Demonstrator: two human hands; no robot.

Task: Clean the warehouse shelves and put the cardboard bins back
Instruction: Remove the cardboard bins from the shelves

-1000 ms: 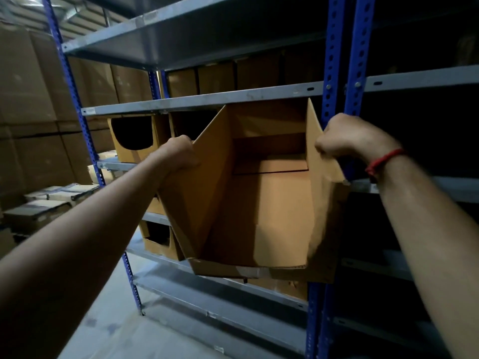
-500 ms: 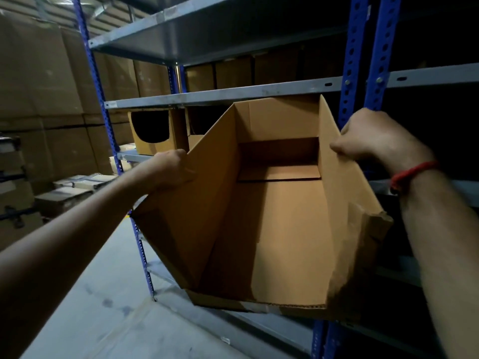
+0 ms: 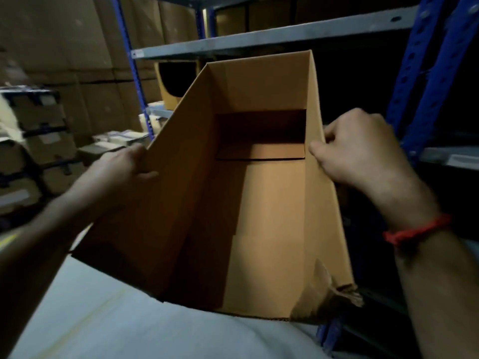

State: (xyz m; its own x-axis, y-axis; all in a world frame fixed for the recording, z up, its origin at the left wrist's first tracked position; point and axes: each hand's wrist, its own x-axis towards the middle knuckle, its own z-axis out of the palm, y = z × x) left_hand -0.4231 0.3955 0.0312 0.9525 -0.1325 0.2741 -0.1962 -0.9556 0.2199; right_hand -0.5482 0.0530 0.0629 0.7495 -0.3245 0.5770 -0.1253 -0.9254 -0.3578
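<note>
Both forearms are seen bare and stretched forward, the left from the lower left corner, the right from the lower right. The left hand (image 3: 124, 169) is closed on the slanted left wall of the cardboard bin (image 3: 267, 229), its thumb laid over the edge onto the inner face and its fingers hidden behind the wall. The right hand (image 3: 360, 149) is curled at the right wall, whose top edge is pinched between thumb and fingers. A red thread bracelet (image 3: 417, 230) is worn on the right wrist.
</note>
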